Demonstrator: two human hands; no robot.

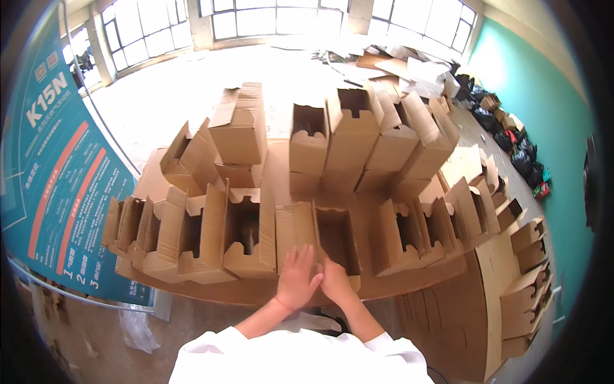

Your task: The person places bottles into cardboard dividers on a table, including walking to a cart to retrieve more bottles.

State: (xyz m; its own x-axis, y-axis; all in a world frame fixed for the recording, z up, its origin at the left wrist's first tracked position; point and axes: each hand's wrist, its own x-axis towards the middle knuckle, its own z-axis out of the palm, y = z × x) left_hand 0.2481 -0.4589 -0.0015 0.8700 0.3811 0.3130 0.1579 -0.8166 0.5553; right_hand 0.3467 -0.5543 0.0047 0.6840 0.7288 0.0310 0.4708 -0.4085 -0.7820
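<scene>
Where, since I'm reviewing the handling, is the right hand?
In the head view, the right hand is just below centre, right of the left hand, at an open box's near end.

1. Open box (pixel 337 238): matt brown cardboard, smooth-sided.
2. Desk (pixel 278 168): matt brown top, perhaps wood or cardboard; the crowded view leaves it unclear.
3. Sleeve (pixel 214 349): soft, matt cloth.
4. Black bags (pixel 523 162): glossy, crinkled plastic.
5. Wall (pixel 551 121): smooth, painted.

white top (pixel 297 360) | white sleeves (pixel 211 349) | left hand (pixel 296 281): thin red wristband (pixel 283 304)
</scene>
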